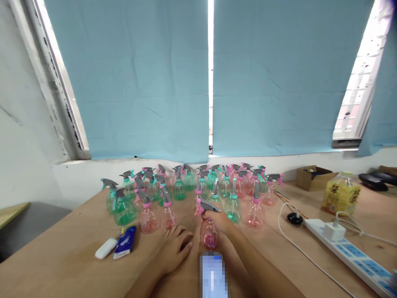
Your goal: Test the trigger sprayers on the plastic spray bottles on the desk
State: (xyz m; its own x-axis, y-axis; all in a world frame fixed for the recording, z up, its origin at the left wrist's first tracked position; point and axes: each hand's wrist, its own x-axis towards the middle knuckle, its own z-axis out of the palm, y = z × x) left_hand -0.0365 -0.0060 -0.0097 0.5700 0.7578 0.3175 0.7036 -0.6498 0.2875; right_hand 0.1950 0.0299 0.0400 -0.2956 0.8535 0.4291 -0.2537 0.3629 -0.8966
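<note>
A person's right hand closed around a pink spray bottle standing upright on the wooden tabletop, its grey trigger head pointing to the right and its long axis vertical. The fingers of that hand wrapped the bottle's shoulder and neck from the far right side, clamped on it. The left hand lay just to the bottle's left, palm down on the tabletop, fingers slightly spread and holding nothing, their tips close to the bottle's base but apparently not touching it. The right hand was plainly the nearer of the two, already on the bottle; the left would have to travel a short way rightward to meet it.

Behind the held bottle stood a crowd of green and pink spray bottles, near the wall beneath blue blinds. A white oblong object and a blue packet lay together well to the left of the hands. To the right ran a white power strip with a plugged charger and cable, beside a yellow bottle and a small cardboard box. A blurred patch sat at the bottom edge, between the forearms
</note>
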